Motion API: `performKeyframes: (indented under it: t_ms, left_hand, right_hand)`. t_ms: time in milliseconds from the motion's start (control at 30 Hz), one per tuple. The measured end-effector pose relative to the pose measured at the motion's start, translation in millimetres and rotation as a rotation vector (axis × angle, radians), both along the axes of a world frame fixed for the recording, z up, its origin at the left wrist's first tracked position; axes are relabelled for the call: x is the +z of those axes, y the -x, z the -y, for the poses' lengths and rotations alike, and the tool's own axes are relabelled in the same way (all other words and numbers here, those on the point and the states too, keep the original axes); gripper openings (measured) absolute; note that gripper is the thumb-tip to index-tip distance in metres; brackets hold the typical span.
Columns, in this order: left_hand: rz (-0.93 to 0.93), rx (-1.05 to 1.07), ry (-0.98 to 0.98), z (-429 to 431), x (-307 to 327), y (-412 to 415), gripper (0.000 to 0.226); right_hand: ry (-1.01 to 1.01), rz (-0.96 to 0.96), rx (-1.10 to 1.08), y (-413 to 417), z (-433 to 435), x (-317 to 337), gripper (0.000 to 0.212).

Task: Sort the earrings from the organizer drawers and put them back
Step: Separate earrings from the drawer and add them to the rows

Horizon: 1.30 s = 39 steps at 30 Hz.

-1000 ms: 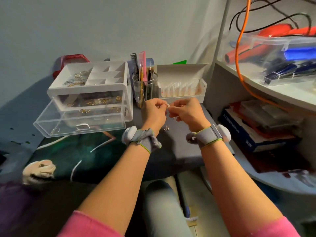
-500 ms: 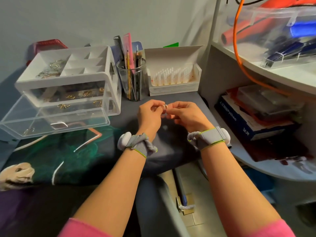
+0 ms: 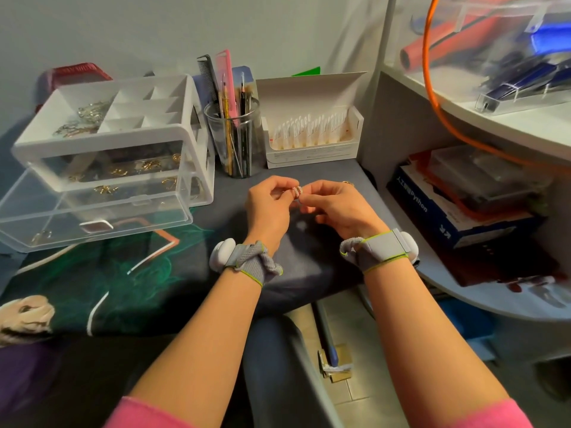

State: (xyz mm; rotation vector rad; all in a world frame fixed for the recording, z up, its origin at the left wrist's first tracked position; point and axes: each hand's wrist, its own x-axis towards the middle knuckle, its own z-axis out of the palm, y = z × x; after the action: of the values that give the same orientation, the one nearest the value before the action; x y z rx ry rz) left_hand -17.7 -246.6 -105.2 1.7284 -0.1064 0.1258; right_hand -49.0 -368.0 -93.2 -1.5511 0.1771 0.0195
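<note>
Head view: left hand [image 3: 268,208] and right hand [image 3: 338,210] meet just above the counter [image 3: 312,267].
Earring [image 3: 297,191]: small beaded hoop, between both hands' fingertips.
Left hand: curled, pinching the earring.
Right hand: curled, pinching it too.
Organizer [image 3: 108,140]: left of the hands, bottom drawer [image 3: 92,211] pulled out.

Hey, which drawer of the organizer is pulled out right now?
The bottom drawer: it juts forward from the white organizer, while the drawers above it sit pushed in.
</note>
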Motion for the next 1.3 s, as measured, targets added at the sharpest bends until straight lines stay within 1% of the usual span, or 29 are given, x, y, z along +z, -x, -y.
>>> performKeyframes:
  t_ms: [133, 233, 333, 433, 567, 633, 733, 833, 1000, 1167, 1233, 1300]
  left_hand:
    - [-0.01, 0.003, -0.01, 1, 0, 1, 0.018]
    - [0.004, 0.006, -0.042, 3, -2, -1, 0.022]
    - [0.069, -0.016, -0.223, 4, -3, -1, 0.02]
    - [0.131, -0.034, -0.411, 4, -6, 2, 0.019]
    - [0.16, -0.013, -0.632, 5, -7, 5, 0.018]
    - [0.182, -0.003, -0.704, 6, -7, 6, 0.02]
    - [0.209, -0.006, -0.747, 8, -7, 6, 0.023]
    - [0.218, -0.004, -0.779, 11, -8, 5, 0.024]
    - [0.217, -0.01, -0.835, 12, -9, 6, 0.025]
    - [0.173, -0.047, -0.834, 10, -3, 8, 0.028]
    - [0.15, -0.086, -0.841, 9, -1, 8, 0.028]
    - [0.139, -0.118, -0.886, 9, 1, 7, 0.028]
  right_hand:
    - [0.032, 0.0, -0.025, 1, 1, 1, 0.016]
    - [0.188, -0.001, -0.091, -1, 3, -1, 0.017]
    - [0.387, 0.002, -0.16, -3, 6, -6, 0.016]
    - [0.522, 0.023, -0.192, -3, 8, -9, 0.011]
    - [0.709, 0.041, -0.212, -2, 12, -14, 0.006]
    - [0.774, 0.041, -0.224, -3, 13, -17, 0.006]
    - [0.849, 0.037, -0.214, -2, 13, -19, 0.007]
    - [0.894, 0.032, -0.204, -1, 13, -17, 0.006]
    - [0.942, 0.005, -0.153, -2, 14, -16, 0.011]
    - [0.935, 0.016, -0.115, -2, 17, -15, 0.021]
    - [0.928, 0.018, -0.114, -2, 19, -15, 0.022]
    - [0.92, 0.01, -0.109, -3, 21, -15, 0.022]
